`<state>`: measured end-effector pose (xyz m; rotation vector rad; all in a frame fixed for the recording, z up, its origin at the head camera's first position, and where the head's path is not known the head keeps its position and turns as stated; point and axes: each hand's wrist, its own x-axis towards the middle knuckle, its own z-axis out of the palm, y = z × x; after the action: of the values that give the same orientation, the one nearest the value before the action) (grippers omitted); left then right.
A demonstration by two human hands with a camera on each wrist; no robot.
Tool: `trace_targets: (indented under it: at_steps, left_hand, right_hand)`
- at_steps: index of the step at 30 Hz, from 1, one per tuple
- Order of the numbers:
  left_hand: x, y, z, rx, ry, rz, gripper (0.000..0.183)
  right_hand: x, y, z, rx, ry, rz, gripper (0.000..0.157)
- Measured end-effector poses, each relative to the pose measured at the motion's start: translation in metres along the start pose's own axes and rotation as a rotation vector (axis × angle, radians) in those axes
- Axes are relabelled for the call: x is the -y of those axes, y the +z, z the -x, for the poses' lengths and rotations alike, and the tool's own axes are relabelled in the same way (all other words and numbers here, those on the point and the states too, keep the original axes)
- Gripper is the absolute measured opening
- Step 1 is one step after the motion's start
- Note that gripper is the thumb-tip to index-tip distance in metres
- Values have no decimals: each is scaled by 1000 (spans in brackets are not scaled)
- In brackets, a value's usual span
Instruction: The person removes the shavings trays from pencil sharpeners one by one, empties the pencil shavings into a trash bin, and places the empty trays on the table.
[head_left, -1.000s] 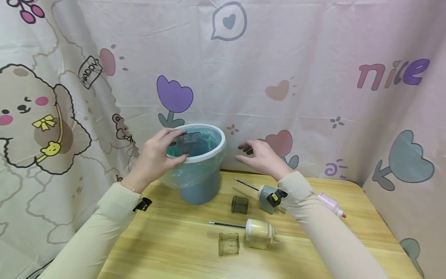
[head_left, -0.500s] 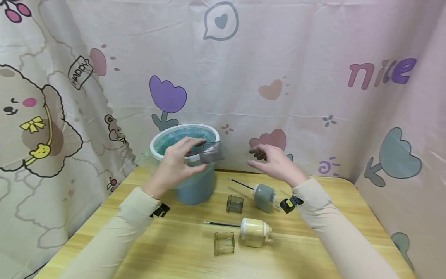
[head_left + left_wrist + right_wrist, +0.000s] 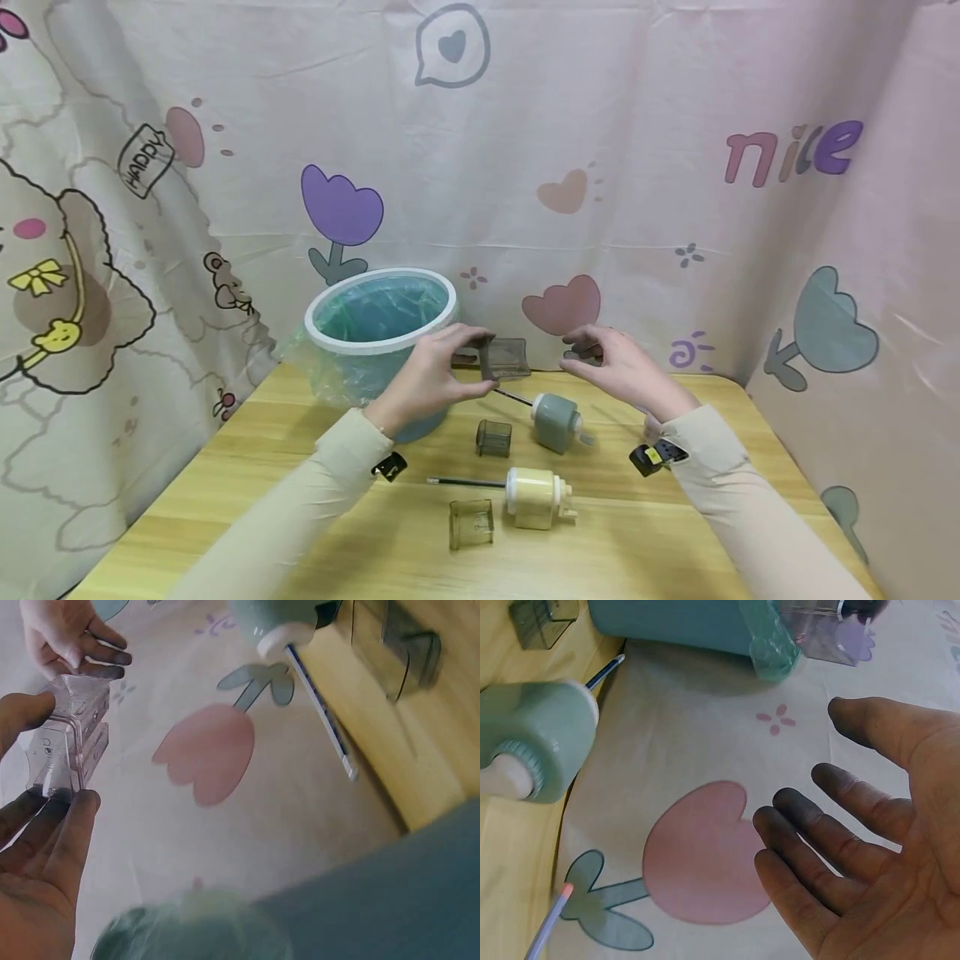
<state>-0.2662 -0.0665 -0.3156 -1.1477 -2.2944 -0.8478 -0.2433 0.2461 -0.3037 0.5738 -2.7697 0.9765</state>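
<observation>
My left hand pinches a clear, purplish shavings drawer between thumb and fingers, right of the bin and above the table. In the left wrist view the drawer looks see-through, with only faint marks inside. My right hand hovers to its right, fingers relaxed and holding nothing; the right wrist view shows dark smudges on its fingertips. Below lie a grey-green crank pencil sharpener and a yellow one, each with a pencil in it. A pink one is mostly hidden behind my right wrist.
A blue bin with a white rim and a green plastic liner stands at the back left. Two loose see-through drawers, one dark and one yellowish, lie on the wooden table. A printed curtain hangs close behind.
My left hand has carried the drawer out from over the bin, rightward and down, closer to my right hand. The right hand stays raised and holds nothing. The head view has turned right.
</observation>
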Motion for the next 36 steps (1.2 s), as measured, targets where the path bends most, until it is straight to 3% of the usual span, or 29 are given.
trace_targets:
  at_steps: [8, 13, 21, 27, 36]
  left_hand:
    - [-4, 40, -14, 124, -41, 101, 64]
    - [-16, 67, -29, 251, -53, 112, 62]
    - [-29, 97, -42, 441, -138, 177, 55]
    - [-33, 113, -51, 538, -84, 169, 49]
    - [-39, 137, -65, 679, -46, 59, 46]
  right_hand:
    - [-20, -8, 23, -10, 50, -26, 51]
    - [-33, -19, 39, -35, 94, -51, 49]
    - [-51, -28, 59, -77, 71, -27, 44]
    - [-58, -30, 74, -84, 99, 2, 46]
    - [-66, -31, 90, -90, 130, -30, 45]
